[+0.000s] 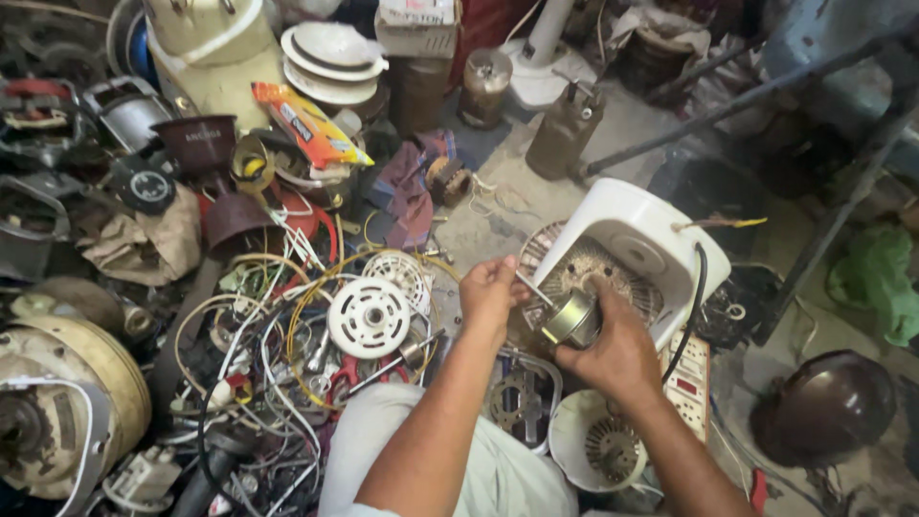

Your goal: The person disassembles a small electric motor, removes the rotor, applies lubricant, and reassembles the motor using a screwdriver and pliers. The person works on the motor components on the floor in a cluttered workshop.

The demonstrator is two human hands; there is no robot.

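A small metal motor [571, 317] sits at the open underside of a white appliance housing [639, 239], right of centre. The right hand [617, 356] grasps the motor. The left hand [490, 290] pinches a thin metal rod [532, 288] touching it. A white power strip [691, 375] lies just right; tangled wires [278, 325] spread left.

Dusty concrete floor [613, 134] carries all — left of white appliance housing [639, 235]: tangled wires [278, 335], white round disc [369, 317]; behind it: brown canister [565, 129]; right: dark brown dome [825, 407].
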